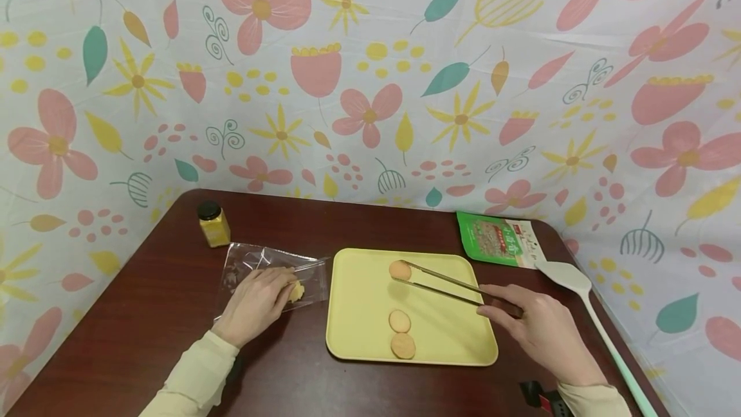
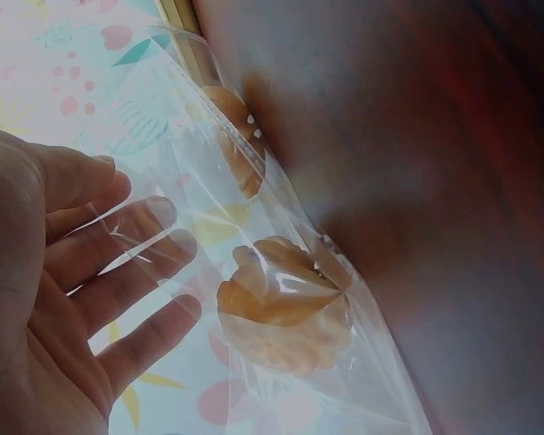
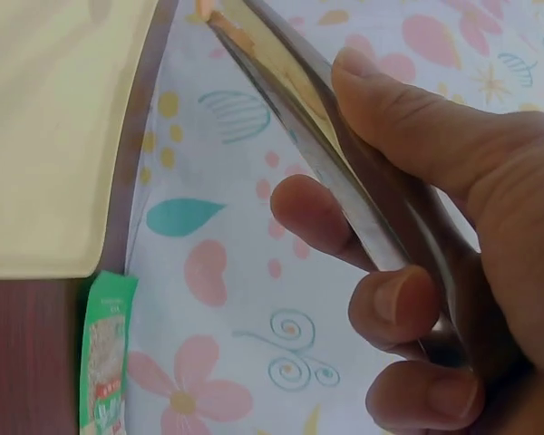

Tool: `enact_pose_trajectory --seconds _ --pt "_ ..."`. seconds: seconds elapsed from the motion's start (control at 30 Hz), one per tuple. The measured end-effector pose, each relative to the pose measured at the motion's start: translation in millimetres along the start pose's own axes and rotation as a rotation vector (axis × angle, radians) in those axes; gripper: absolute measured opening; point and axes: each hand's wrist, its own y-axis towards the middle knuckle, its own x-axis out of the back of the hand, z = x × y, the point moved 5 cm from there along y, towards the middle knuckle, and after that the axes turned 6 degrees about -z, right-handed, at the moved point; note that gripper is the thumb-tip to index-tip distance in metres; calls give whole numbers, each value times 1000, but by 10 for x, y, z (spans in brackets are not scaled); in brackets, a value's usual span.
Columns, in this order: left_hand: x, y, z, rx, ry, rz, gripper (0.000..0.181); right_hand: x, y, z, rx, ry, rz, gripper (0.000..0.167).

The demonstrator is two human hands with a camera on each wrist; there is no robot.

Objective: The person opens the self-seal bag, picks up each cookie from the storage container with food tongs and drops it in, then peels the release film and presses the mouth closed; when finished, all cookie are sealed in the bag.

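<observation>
My left hand point(image 1: 258, 301) pinches the edge of a clear plastic bag point(image 1: 243, 256) between thumb and forefinger; the other fingers spread loosely in the left wrist view. Inside the bag lies a scalloped yellowish piece point(image 2: 286, 308), with a rounder one point(image 2: 240, 145) near it. My right hand point(image 1: 541, 324) grips metal tongs point(image 1: 446, 278). Their tips stand at either side of a round tan biscuit point(image 1: 400, 269) over the yellow tray point(image 1: 353, 301); whether it is lifted I cannot tell. Two more biscuits point(image 1: 402, 345) lie end to end on the tray's near half.
A yellow jar with a black lid point(image 1: 214, 225) stands behind the bag. At the back right lies a green and white food packet point(image 1: 499, 239). A white spatula with a pale green handle point(image 1: 579, 282) rests along the table's right edge. A flowered cloth hangs behind.
</observation>
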Motion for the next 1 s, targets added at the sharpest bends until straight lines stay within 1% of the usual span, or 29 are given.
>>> enact_pose_trajectory --seconds 0.27,0.43,0.57,0.87,1.0 --pt "-2 -10 10 -1 -3 -2 16 -208 124 128 74 52 13 33" --pt "0 -8 13 10 -8 10 15 -367 191 211 110 94 40 33" --pt "0 -12 17 10 -10 6 15 -494 247 289 140 116 64 32" --pt "-4 -25 16 -5 -5 -2 14 -706 372 465 162 154 100 32" --pt "-5 -18 9 -11 -6 -9 16 -793 413 527 187 181 114 32"
